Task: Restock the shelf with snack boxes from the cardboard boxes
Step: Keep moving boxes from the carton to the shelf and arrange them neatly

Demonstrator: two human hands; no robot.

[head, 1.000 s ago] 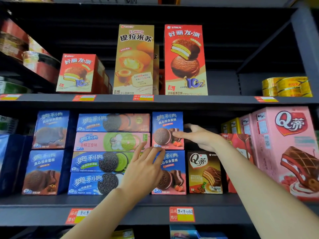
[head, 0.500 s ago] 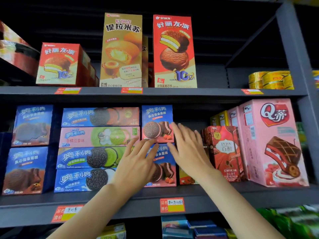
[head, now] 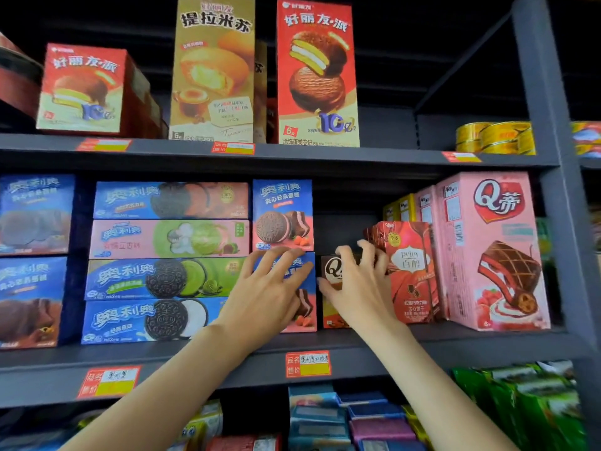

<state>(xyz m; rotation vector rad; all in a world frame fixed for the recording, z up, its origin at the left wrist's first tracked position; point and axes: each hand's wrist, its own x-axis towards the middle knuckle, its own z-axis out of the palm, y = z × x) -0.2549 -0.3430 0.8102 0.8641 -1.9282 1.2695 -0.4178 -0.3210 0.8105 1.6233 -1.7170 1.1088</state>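
On the middle shelf (head: 195,361), my left hand (head: 265,289) rests with spread fingers on the front of the lower blue strawberry cake box (head: 305,309). A matching blue box (head: 282,216) is stacked above it. My right hand (head: 356,283) covers the small brown Q snack box (head: 331,269) standing to the right. Its thumb is on the box's left edge and its fingers curl over the top right corner, against the red Pejoy box (head: 411,275). Most of the brown box is hidden by the hand. No cardboard box is in view.
Flat Oreo boxes (head: 166,278) are stacked at left. A tall pink Q box (head: 494,252) stands at right by the shelf upright (head: 553,222). Pie boxes (head: 317,76) and gold tins (head: 494,138) fill the upper shelf. Packets (head: 374,424) lie below. A dark gap sits above the brown box.
My right hand came down from beside the upper blue box onto the brown Q box and now curls round it. My left hand stays on the lower blue box. The camera moved closer.
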